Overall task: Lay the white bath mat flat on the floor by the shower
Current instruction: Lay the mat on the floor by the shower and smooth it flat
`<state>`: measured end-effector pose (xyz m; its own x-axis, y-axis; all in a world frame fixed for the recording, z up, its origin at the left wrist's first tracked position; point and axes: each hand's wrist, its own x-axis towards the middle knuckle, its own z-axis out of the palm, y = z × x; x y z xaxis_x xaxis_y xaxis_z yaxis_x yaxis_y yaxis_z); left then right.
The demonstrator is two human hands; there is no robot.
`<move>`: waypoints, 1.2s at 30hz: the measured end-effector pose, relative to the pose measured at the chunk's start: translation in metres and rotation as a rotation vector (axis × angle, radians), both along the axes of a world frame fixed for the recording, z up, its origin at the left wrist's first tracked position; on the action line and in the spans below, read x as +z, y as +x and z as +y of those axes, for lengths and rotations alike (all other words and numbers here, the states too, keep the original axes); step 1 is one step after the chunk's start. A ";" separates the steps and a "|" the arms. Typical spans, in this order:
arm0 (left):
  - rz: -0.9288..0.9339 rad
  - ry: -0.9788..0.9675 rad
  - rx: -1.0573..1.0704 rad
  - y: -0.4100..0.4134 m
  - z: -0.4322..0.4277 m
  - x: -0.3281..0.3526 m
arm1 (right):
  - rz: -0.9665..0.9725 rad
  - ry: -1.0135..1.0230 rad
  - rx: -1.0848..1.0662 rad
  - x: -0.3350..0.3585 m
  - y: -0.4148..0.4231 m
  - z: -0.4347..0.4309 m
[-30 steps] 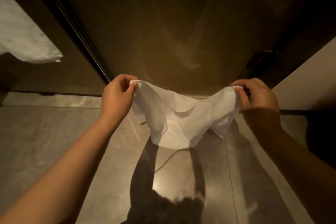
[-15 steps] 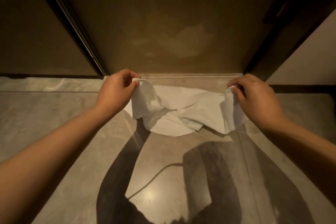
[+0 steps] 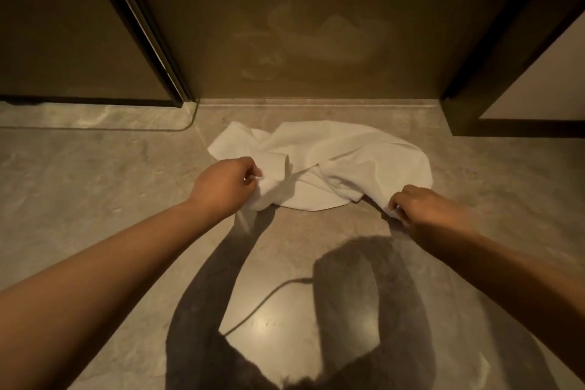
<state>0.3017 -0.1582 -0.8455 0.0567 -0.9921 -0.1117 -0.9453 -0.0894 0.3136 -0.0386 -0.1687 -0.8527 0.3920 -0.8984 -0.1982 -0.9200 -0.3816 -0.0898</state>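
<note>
The white bath mat (image 3: 342, 161) lies crumpled on the grey stone floor (image 3: 95, 187), just in front of the shower's glass door (image 3: 316, 25). Its far part rests on the floor in folds, with one flap doubled over the middle. My left hand (image 3: 226, 185) pinches the mat's near left corner. My right hand (image 3: 421, 210) pinches the near right corner, low over the floor. Both corners are pulled toward me.
A raised stone threshold (image 3: 316, 103) runs along the foot of the glass door. A dark door frame (image 3: 142, 25) stands at the left and another dark frame (image 3: 493, 41) at the right, beside a pale wall (image 3: 544, 79). Shadows of my arms fall on the near floor.
Both hands have come down and toward me with the mat's corners. The mat, which hung in the air a second ago, now rests mostly on the floor by the threshold.
</note>
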 end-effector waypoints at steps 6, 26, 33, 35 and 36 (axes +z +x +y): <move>-0.079 0.099 -0.034 -0.003 -0.007 0.008 | -0.117 -0.050 -0.044 -0.002 0.003 -0.011; -0.086 -0.096 -0.180 -0.060 -0.067 -0.061 | -0.483 -0.136 -0.865 -0.058 -0.011 -0.086; -0.210 -0.073 -0.246 -0.053 -0.075 -0.076 | -0.535 -0.266 -0.743 -0.072 -0.018 -0.081; -0.196 -0.082 -0.255 -0.051 -0.077 -0.079 | -0.522 -0.271 -0.731 -0.075 -0.018 -0.082; -0.176 -0.094 -0.245 -0.050 -0.077 -0.080 | -0.525 -0.272 -0.732 -0.075 -0.017 -0.082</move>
<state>0.2513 -0.2352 -0.9257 -0.1750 -0.9842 -0.0288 -0.9757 0.1694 0.1389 -0.0559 -0.2509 -0.9281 -0.3090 -0.9461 0.0967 -0.8063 0.2067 -0.5542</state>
